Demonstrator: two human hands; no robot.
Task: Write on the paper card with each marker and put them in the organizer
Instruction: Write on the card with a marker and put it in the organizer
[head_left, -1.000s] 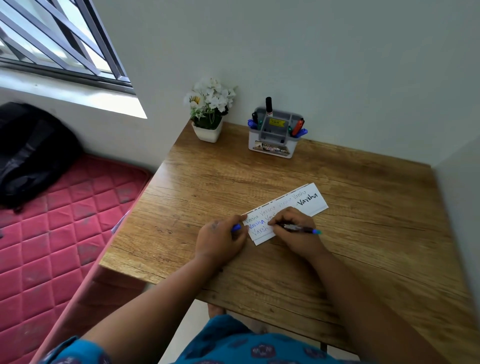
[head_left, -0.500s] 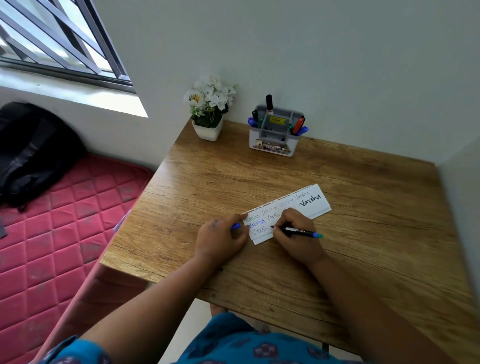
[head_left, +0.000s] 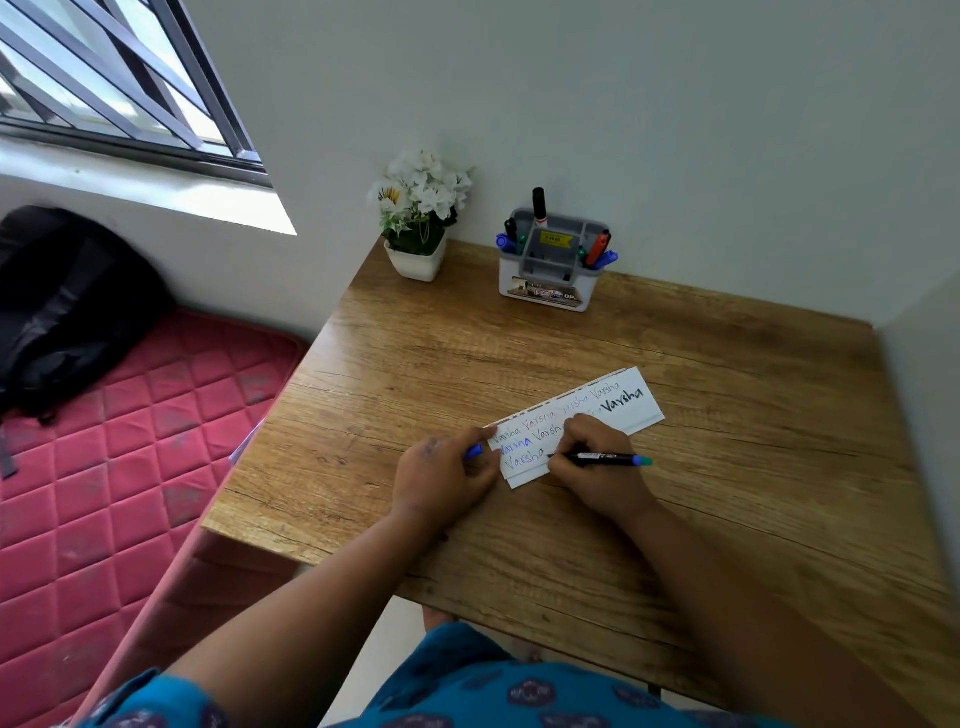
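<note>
A white paper card (head_left: 631, 410) lies on the wooden table (head_left: 727, 395), covered with several handwritten words in different colours. My right hand (head_left: 592, 462) grips a thin black marker (head_left: 602, 458) with a teal end, its tip on the card's lower left part. My left hand (head_left: 441, 475) rests on the card's left edge and holds a blue cap (head_left: 474, 451) in its curled fingers. At the back of the table stands the grey and white organizer (head_left: 553, 275) with several markers upright in it.
A white pot of white flowers (head_left: 418, 218) stands left of the organizer by the wall. Off the table's left edge lies a red quilted mattress (head_left: 104, 467) with a black bag (head_left: 62, 306) on it. A wall closes the right side.
My right hand has moved slightly right along the card's bottom line while writing, and the marker now lies flatter. My left hand has stayed in place.
</note>
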